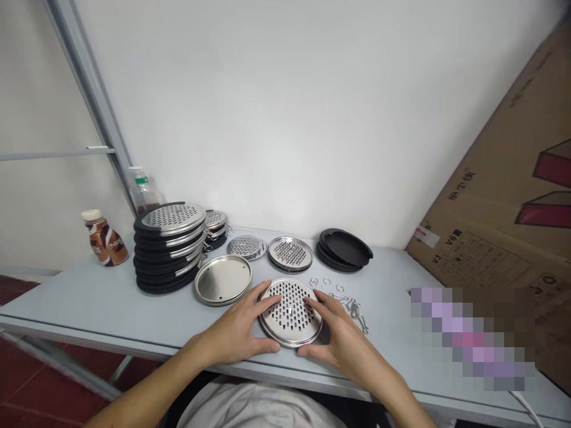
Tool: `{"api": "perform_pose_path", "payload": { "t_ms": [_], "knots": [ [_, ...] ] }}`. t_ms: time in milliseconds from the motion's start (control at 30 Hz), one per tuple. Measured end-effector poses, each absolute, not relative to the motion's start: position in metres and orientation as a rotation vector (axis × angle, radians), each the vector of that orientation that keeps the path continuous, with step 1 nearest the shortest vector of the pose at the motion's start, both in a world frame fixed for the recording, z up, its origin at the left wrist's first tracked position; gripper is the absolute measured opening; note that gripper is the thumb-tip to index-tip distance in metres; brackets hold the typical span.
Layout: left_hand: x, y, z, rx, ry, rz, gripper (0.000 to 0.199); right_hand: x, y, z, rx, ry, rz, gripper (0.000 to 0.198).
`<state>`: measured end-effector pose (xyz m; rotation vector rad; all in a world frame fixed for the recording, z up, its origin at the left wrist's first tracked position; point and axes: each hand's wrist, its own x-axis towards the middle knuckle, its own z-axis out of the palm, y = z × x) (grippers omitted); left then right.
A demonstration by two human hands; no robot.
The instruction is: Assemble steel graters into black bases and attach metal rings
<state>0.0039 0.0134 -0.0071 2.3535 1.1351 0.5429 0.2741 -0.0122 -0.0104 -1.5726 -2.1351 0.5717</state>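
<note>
A round metal grater disc point(291, 314) with slotted holes lies near the table's front edge, with more metal rims showing beneath it. My left hand point(245, 324) grips its left side, thumb at the front and fingertips resting on the top. From the right, my right hand point(336, 330) holds the same disc in a similar way. Just behind my right fingers are several small metal clips point(354, 310) and loose wire rings point(327, 281). Left of the disc sit plain round metal plates point(224, 277), stacked. Behind it lie another grater disc point(291, 254) and a flat perforated disc point(246, 246).
A tall stack of black-rimmed graters point(169, 255) stands at left, with a smaller stack point(216, 221) behind. Black round holders point(345, 248) lie near the wall. Two bottles, one brown point(107, 241) and one clear point(145, 193), stand far left. A large cardboard box point(491, 220) leans at right.
</note>
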Motion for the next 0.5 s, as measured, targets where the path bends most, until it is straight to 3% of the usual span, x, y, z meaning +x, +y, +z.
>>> {"api": "perform_pose_path", "payload": {
  "t_ms": [500],
  "knots": [
    [0.0054,0.0127,-0.0055,2.396,1.130,0.552,0.078,0.2738,-0.0095,-0.0177,-1.512,-2.144,0.496,0.092]
  ]
}}
